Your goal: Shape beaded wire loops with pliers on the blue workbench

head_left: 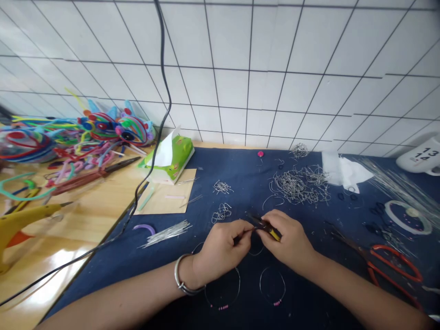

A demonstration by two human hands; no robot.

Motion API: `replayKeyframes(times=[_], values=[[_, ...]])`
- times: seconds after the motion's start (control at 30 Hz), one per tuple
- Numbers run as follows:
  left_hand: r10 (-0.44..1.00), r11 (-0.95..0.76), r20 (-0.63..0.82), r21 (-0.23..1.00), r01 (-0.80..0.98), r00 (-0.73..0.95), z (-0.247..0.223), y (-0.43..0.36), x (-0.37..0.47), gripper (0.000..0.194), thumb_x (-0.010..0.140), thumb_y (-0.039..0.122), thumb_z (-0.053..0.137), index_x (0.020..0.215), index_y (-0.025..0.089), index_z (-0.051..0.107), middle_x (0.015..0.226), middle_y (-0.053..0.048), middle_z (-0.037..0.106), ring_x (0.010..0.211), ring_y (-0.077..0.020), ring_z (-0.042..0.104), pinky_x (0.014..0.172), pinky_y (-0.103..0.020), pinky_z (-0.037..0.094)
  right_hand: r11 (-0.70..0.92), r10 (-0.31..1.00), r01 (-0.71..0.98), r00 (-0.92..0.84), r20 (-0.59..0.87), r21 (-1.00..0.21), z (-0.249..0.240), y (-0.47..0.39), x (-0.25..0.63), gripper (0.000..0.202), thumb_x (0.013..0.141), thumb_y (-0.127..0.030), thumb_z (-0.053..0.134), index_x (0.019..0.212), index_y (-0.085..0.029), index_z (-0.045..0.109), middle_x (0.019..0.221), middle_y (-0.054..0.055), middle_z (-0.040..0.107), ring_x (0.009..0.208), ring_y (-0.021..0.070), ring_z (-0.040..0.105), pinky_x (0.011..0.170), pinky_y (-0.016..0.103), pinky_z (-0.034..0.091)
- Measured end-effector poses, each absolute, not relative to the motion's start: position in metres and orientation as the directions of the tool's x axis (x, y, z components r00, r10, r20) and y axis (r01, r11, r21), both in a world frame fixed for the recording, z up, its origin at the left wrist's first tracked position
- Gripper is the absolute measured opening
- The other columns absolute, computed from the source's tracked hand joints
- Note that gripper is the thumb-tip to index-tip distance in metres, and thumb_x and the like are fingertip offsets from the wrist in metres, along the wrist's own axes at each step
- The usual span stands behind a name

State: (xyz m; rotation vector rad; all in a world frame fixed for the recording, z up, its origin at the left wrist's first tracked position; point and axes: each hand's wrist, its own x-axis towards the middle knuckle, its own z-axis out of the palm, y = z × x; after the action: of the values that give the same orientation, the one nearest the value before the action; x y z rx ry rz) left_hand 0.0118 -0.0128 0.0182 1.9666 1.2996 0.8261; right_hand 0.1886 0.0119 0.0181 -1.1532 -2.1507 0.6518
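Observation:
My left hand is closed in a pinch, its fingertips meeting those of my right hand. A thin wire hoop curves below the fingertips, and its pinched part is mostly hidden. In my right hand are small pliers with black and yellow handles, their dark jaws pointing left above the pinch. Two wire hoops with pink beads lie beneath: one by my left wrist, another between the forearms. Short wire bits lie just beyond my left hand.
A large tangle of wire pieces and orange-handled scissors are to the right. Straight wires lie left, near a green tissue pack. A black cable hangs across the left side. A yellow glue gun rests far left.

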Motion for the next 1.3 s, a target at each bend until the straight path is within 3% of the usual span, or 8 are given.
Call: replayKeyframes(times=[0.13,0.4,0.77,1.0,1.13,1.3], values=[[0.936,-0.323,0.179,0.776,0.542,0.302,0.0152,-0.0133,0.0122,0.017,0.078,0.012,0.045,0.077,0.014,0.062,0.059,0.001,0.058,0.05,-0.0072,0.049,0.048,-0.019,0.036,0.615,0.784,0.527,-0.493,0.378,-0.587,0.0148,0.0122,0.1891,0.01,0.078,-0.015,0.05,0.085,-0.018,0.057,0.079,0.004,0.058,0.075,0.0142,0.055,0.07,0.028,0.045],[0.943,-0.291,0.135,0.779,0.556,0.304,0.0195,-0.0122,0.015,0.021,0.077,0.01,0.045,0.058,0.013,0.055,0.057,0.001,0.057,0.048,-0.0067,0.048,0.044,-0.016,0.036,0.69,0.722,0.533,-0.552,0.416,-0.491,0.0101,0.0145,0.1921,0.016,0.077,-0.012,0.049,0.088,-0.017,0.06,0.082,0.005,0.063,0.077,0.0149,0.058,0.071,0.029,0.047],[0.951,-0.172,0.007,0.841,0.513,0.308,0.0187,-0.0131,0.0155,0.02,0.073,0.005,0.041,0.07,0.015,0.059,0.06,0.002,0.06,0.052,-0.0087,0.055,0.051,-0.019,0.041,0.725,0.688,0.565,-0.61,0.394,-0.393,0.0108,0.0142,0.1923,0.017,0.079,-0.014,0.047,0.087,-0.017,0.061,0.082,0.005,0.063,0.077,0.0164,0.058,0.072,0.031,0.047],[0.949,-0.174,0.0,0.835,0.523,0.316,0.0176,-0.0124,0.0167,0.022,0.071,0.004,0.042,0.061,0.015,0.057,0.062,0.001,0.059,0.055,-0.0089,0.055,0.054,-0.02,0.042,0.728,0.685,0.596,-0.621,0.381,-0.338,0.0113,0.0116,0.1909,0.017,0.078,-0.011,0.046,0.084,-0.016,0.06,0.081,0.006,0.063,0.079,0.0172,0.058,0.073,0.031,0.046],[0.946,-0.162,-0.012,0.847,0.507,0.324,0.0163,-0.0109,0.0157,0.022,0.074,0.005,0.041,0.063,0.015,0.059,0.064,0.001,0.06,0.054,-0.0086,0.055,0.053,-0.019,0.042,0.71,0.703,0.588,-0.619,0.35,-0.387,0.0112,0.0126,0.1915,0.018,0.079,-0.012,0.045,0.087,-0.015,0.06,0.081,0.006,0.062,0.079,0.0167,0.057,0.073,0.03,0.045],[0.938,-0.095,-0.061,0.902,0.422,0.341,0.0178,-0.0095,0.0125,0.02,0.077,0.009,0.043,0.068,0.014,0.059,0.059,0.001,0.06,0.055,-0.009,0.056,0.056,-0.02,0.043,0.589,0.76,0.502,-0.611,0.222,-0.634,0.0135,0.018,0.194,0.014,0.079,-0.014,0.048,0.086,-0.017,0.06,0.078,0.003,0.06,0.071,0.0118,0.056,0.066,0.024,0.044]])
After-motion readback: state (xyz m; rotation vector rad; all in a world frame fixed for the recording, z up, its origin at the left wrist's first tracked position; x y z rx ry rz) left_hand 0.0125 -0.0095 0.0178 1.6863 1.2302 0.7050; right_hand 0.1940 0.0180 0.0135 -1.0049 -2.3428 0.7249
